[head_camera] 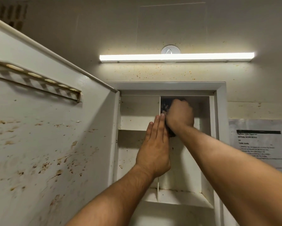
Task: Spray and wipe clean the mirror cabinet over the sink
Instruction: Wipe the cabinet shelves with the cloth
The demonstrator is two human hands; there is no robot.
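The white wall cabinet (219, 111) stands open, its inside split by a thin vertical divider (158, 190) and short shelves. My right hand (180, 114) grips a dark cloth (165, 105) and holds it high in the upper right compartment, against the divider. My left hand (154, 149) lies flat with straight fingers against the divider's front edge, fingertips just below the cloth. The open cabinet door (52, 136) fills the left side; its inner face is speckled with brown stains and carries a slotted holder (36, 80). No spray bottle is in view.
A lit tube lamp (176, 57) is mounted on the stained wall above the cabinet. A printed sheet (261, 144) is stuck to the wall at the right. A lower shelf (177, 199) crosses the cabinet under my arms.
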